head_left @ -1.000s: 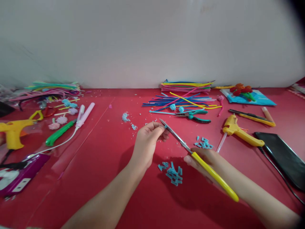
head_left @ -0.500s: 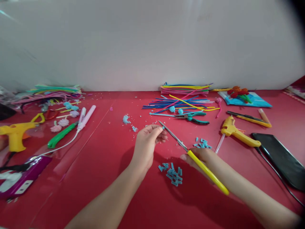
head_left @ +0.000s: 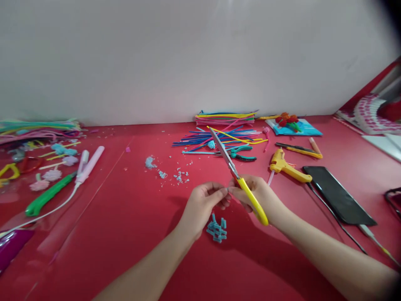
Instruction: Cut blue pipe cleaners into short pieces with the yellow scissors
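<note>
Yellow-handled scissors (head_left: 242,184) sit gripped in your right hand (head_left: 262,195) in the head view, blades angled towards the wall. Your left hand (head_left: 200,207) pinches narrow on a tiny blue piece (head_left: 227,190), mostly hidden where both hands' fingertips meet. Short blue pieces (head_left: 216,230) lie piled on the red table (head_left: 125,251) just nearer you; a yellow glue gun (head_left: 288,168) and black phone (head_left: 338,194) lie rightward.

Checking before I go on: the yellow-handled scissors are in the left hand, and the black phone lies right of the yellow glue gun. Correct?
One thing is off: the head view shows the yellow-handled scissors in the right hand, not the left hand. The black phone does lie right of the yellow glue gun.
</note>
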Demonstrator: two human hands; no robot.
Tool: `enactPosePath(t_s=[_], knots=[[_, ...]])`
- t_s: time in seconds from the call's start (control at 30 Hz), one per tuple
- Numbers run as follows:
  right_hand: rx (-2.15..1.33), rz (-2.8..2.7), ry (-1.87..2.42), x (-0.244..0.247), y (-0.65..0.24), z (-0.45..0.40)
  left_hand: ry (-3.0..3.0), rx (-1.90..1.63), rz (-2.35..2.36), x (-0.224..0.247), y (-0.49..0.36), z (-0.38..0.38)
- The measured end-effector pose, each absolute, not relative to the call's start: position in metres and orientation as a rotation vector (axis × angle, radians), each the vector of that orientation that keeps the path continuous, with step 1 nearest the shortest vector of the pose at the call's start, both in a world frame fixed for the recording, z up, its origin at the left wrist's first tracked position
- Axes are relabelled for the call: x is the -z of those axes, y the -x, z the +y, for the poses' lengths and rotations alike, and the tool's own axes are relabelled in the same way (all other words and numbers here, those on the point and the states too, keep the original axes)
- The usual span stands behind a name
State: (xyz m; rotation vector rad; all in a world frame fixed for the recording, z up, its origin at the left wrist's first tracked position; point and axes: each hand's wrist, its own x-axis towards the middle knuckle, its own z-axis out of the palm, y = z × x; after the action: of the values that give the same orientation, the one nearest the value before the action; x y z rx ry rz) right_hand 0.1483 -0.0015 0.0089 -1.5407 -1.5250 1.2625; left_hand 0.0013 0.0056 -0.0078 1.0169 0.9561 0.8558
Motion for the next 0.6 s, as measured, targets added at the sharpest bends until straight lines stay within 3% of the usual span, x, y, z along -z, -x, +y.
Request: enactPosePath(t_s=[0.47, 0.6], knots=[[-0.988, -1.818, 1.632, 0.003, -0.161, -0.003, -1.107, -0.82, 1.065, 0.012, -0.001, 0.006], [-0.698, -2.045, 1.779, 0.005, -0.173, -0.007, -0.976, -0.974, 1.006, 0.013, 0.004, 0.012]])
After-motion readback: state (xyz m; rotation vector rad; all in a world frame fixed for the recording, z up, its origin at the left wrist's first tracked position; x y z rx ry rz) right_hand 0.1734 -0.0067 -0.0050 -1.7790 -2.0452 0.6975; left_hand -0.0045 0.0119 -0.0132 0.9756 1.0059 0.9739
